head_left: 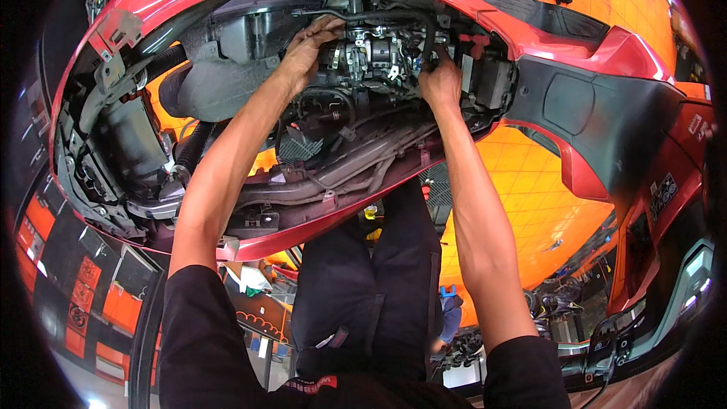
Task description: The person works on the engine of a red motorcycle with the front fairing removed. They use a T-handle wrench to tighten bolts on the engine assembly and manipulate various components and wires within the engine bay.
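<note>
Both my bare hands reach into the open body of a red scooter (250, 246). Between them sits a metal engine assembly (379, 53) with brackets and silvery fittings. My left hand (309, 49) rests along its left side, fingers stretched towards the upper edge and partly hidden among the parts. At the right side, my right hand (441, 83) is closed, with its thumb by the lower end of a thick black hose (430, 34). What its fingers grip is hidden. The hose arches over the top of the assembly.
A rounded black plastic cover (219, 87) lies left of my left hand. Below the assembly run a frame tube (333, 178) and cables. A black battery-like box (496, 83) is to the right. Orange tile floor (507, 189) and a person's blue-clothed leg (450, 318) show beyond.
</note>
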{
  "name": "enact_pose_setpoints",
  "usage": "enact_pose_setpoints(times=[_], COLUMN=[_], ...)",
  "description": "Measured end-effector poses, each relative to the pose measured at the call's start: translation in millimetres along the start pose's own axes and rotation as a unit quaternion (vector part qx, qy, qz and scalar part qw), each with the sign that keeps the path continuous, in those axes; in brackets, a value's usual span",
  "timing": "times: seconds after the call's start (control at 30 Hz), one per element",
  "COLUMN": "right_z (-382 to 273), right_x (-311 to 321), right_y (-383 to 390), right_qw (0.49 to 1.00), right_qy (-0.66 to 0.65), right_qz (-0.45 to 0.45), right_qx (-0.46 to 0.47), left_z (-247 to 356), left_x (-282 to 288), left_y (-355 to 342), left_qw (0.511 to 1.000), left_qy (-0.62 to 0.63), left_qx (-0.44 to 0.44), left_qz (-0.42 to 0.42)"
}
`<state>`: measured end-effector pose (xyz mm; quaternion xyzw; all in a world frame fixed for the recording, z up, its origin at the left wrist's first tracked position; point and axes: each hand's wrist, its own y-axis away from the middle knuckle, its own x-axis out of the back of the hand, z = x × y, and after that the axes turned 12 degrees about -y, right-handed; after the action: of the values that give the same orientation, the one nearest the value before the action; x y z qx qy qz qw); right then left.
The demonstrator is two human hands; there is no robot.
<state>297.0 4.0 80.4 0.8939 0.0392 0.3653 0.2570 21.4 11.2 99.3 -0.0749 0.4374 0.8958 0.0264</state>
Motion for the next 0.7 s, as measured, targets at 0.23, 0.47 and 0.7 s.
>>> enact_pose_setpoints(times=[0.23, 0.47, 0.7], right_z=[-10, 0, -40], right_x=[0, 24, 99], right_y=[7, -5, 102], right_qw=[0.997, 0.991, 0.93], right_qy=[-0.052, 0.108, -0.184], right_qz=[0.039, 0.046, 0.273], right_qx=[0.046, -0.063, 0.163], left_z=[-4, -7, -10], left_x=[22, -6, 4], left_y=[-7, -18, 34], left_qw=[0.997, 0.996, 0.759], left_qy=[0.073, -0.085, -0.608], left_qx=[-0.011, -0.026, -0.228], left_qz=[0.025, 0.003, 0.044])
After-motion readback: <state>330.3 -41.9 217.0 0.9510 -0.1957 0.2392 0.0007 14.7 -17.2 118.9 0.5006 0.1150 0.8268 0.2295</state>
